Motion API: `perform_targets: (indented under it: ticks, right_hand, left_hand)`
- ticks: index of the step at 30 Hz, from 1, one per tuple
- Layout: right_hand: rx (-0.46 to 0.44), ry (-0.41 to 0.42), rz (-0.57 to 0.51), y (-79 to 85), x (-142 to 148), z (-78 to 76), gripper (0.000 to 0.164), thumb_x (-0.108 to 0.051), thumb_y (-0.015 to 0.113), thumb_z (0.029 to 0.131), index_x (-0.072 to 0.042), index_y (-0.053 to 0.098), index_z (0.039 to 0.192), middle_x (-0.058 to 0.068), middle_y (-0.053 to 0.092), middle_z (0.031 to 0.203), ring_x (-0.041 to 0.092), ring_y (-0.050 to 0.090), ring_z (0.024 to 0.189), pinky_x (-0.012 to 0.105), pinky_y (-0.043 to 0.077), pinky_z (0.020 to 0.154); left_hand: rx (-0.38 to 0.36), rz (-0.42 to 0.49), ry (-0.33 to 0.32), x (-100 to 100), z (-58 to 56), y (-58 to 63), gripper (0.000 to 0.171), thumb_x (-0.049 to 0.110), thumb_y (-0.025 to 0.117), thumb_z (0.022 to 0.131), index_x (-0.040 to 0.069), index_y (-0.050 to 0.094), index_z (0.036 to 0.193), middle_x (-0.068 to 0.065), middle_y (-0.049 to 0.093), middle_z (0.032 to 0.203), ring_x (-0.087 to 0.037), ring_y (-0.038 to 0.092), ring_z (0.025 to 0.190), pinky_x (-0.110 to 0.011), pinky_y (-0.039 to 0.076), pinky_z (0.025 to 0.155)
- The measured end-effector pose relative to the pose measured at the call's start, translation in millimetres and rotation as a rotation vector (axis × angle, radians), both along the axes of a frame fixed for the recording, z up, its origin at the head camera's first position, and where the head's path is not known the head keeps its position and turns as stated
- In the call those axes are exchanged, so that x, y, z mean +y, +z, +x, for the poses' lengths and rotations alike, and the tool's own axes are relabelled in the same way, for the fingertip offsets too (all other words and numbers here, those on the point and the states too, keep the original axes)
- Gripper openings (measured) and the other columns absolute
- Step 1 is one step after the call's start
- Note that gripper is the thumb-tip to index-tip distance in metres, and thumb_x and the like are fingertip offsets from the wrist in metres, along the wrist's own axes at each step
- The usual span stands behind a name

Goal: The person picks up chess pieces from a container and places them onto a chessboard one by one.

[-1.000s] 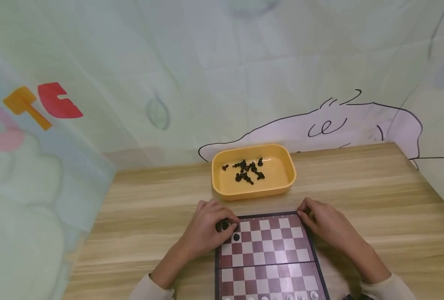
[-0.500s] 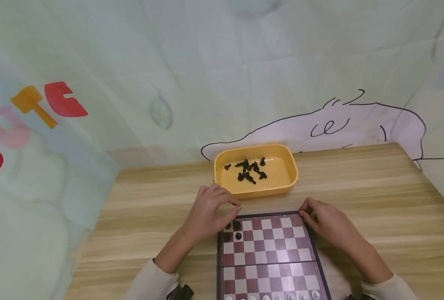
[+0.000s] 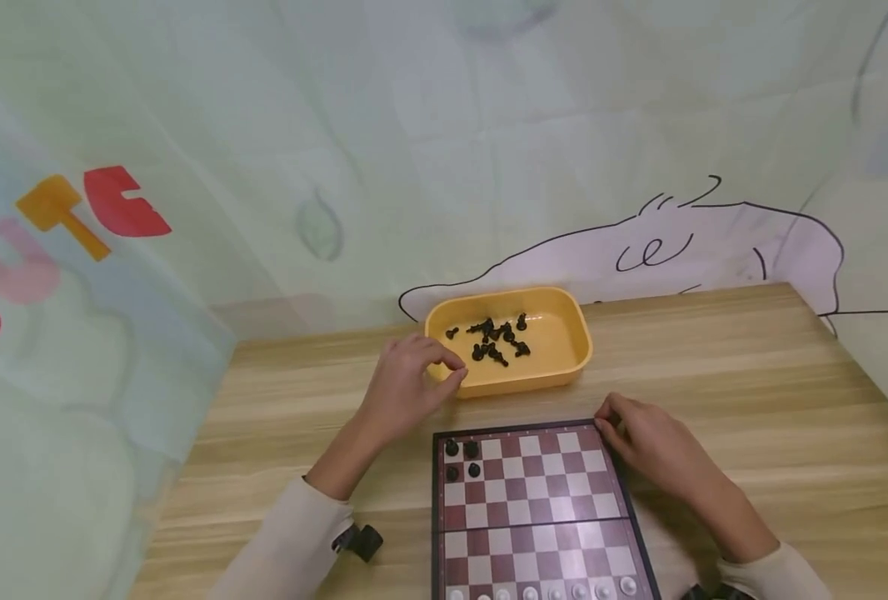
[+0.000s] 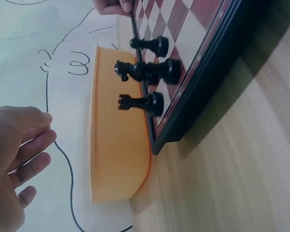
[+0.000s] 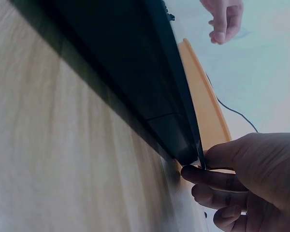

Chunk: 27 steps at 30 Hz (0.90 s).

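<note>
My left hand (image 3: 406,385) hovers at the near left rim of a yellow tray (image 3: 522,386). Its thumb and forefinger curve toward each other; in the left wrist view nothing shows between them. Jumbled black chess pieces (image 3: 491,340) lie inside the tray. At the far right corner of a chessboard (image 3: 534,467), my right hand (image 3: 650,442) pinches the edge, thumb above and forefinger below in the right wrist view. A black rook (image 4: 140,104), a knight (image 4: 128,71) and pawns stand upright on the board's far left squares.
White chess pieces (image 3: 554,593) line the board's near side, cut off by the frame. Under everything is a wood-grain table (image 3: 324,375). A printed cloth wall (image 3: 384,167) rises just behind the tray.
My left hand has let go of a black piece at the board's far left corner and moved away to the tray. The right hand has stayed at its corner.
</note>
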State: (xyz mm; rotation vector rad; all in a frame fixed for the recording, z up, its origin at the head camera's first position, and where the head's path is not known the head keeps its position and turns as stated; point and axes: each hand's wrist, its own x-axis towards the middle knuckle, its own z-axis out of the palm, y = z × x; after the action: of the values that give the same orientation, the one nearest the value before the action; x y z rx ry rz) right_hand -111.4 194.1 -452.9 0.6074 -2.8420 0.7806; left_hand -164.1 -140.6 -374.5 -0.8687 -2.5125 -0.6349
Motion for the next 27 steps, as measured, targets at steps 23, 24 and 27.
perform_targets:
  ticks: [23, 24, 27]
  right_hand:
    - [0.017, 0.01, -0.005, 2.5, 0.2, -0.5, 0.007, -0.016, 0.064, 0.089, -0.02, 0.058, 0.092, -0.014, 0.058, 0.078, 0.001, 0.054, 0.07, 0.028, 0.048, 0.06]
    - [0.015, 0.01, -0.005, 2.2, 0.2, -0.1, 0.007, -0.017, 0.064, 0.089, -0.02, 0.058, 0.092, -0.015, 0.058, 0.078, 0.001, 0.053, 0.07, 0.028, 0.048, 0.06]
    - [0.011, 0.009, -0.006, 2.0, -1.2, -2.3, 0.007, -0.017, 0.064, 0.089, -0.02, 0.058, 0.091, -0.015, 0.058, 0.077, 0.001, 0.053, 0.069, 0.027, 0.048, 0.06]
  left_hand:
    - [-0.171, -0.303, 0.12, 16.7, -68.8, 1.1, 0.01, 0.031, 0.067, 0.085, 0.024, 0.072, 0.082, 0.014, 0.065, 0.079, -0.009, 0.053, 0.081, -0.051, 0.033, 0.092]
    - [-0.188, -0.319, 0.126, 18.6, -70.8, 0.6, 0.011, 0.031, 0.066, 0.086, 0.023, 0.072, 0.082, 0.014, 0.065, 0.078, -0.008, 0.053, 0.08, -0.051, 0.033, 0.093]
    - [-0.244, -0.362, 0.148, 23.0, -76.9, 0.6, 0.014, 0.032, 0.064, 0.087, 0.022, 0.072, 0.083, 0.013, 0.064, 0.076, -0.008, 0.053, 0.075, -0.047, 0.035, 0.089]
